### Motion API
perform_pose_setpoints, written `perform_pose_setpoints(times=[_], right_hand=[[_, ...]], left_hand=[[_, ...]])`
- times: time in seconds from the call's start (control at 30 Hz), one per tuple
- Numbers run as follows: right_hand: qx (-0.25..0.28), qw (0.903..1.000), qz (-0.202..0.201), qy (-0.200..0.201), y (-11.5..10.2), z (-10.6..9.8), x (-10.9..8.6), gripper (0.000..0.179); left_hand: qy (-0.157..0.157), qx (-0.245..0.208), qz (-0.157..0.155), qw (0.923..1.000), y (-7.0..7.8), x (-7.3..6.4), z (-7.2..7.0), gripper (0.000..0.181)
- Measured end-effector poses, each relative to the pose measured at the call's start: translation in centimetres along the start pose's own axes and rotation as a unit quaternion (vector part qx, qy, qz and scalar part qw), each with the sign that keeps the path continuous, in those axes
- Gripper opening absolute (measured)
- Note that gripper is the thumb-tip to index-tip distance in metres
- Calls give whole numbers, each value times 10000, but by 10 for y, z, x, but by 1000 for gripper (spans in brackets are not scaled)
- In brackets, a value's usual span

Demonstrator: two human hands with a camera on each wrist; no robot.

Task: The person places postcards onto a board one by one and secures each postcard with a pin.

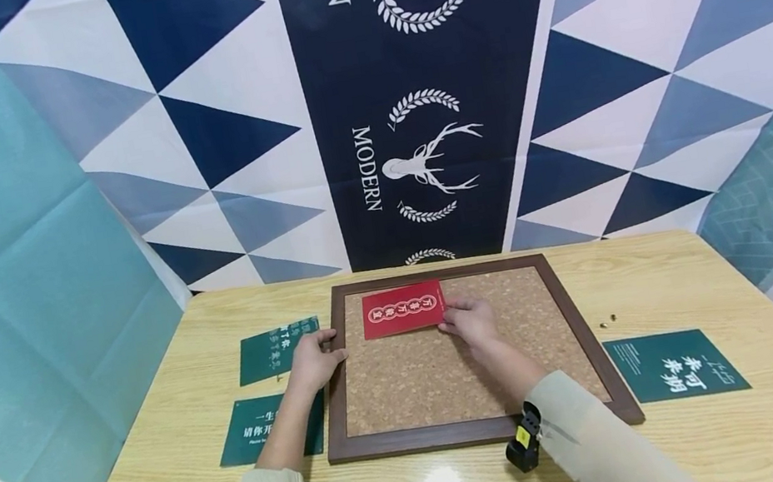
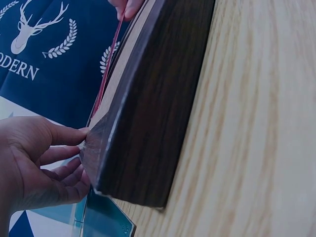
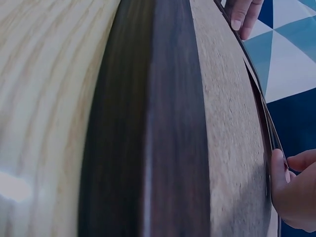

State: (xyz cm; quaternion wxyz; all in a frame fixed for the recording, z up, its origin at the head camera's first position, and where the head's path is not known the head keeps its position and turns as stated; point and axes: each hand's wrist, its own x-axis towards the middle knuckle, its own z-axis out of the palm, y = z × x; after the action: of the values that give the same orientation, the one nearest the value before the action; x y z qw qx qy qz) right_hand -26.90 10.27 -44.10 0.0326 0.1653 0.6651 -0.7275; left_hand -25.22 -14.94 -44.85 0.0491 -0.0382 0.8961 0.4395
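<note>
A red card (image 1: pixel 403 310) with pale lettering lies over the upper left of a cork board (image 1: pixel 425 387) in a dark brown frame (image 1: pixel 462 432). My right hand (image 1: pixel 471 320) pinches its right end. In the right wrist view, the card looks like a thin edge at the fingertips of the right hand (image 3: pixel 296 192). My left hand (image 1: pixel 315 362) touches the frame's left side with relaxed fingers. The left wrist view has the left hand (image 2: pixel 44 163) against the outer side of the frame (image 2: pixel 148 113).
Two green cards, the upper (image 1: pixel 265 361) and the lower (image 1: pixel 250 431), lie left of the board, partly behind the left arm. Another green card (image 1: pixel 675 365) lies to the right. Small brass-coloured pieces (image 1: pixel 604 324) sit above it. A patterned cloth (image 1: pixel 232 130) hangs behind the table.
</note>
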Motion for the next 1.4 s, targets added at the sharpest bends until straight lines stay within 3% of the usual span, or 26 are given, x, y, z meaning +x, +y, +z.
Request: perform_pose_setpoints(times=[0.6,0.87,1.4], right_hand=[[-1592,9867,-269,172,1,-3,2,33],[-1842,9816,-480,125,0,-3,-1,29],[-2157,9756,-317,246,0,-2,0,25]], left_hand=[[6,-35,25,10000,0,-3,1,44],[21,-46,33,10000,0,-4,0,44],[39,-19,73,10000,0,-2,0,44]])
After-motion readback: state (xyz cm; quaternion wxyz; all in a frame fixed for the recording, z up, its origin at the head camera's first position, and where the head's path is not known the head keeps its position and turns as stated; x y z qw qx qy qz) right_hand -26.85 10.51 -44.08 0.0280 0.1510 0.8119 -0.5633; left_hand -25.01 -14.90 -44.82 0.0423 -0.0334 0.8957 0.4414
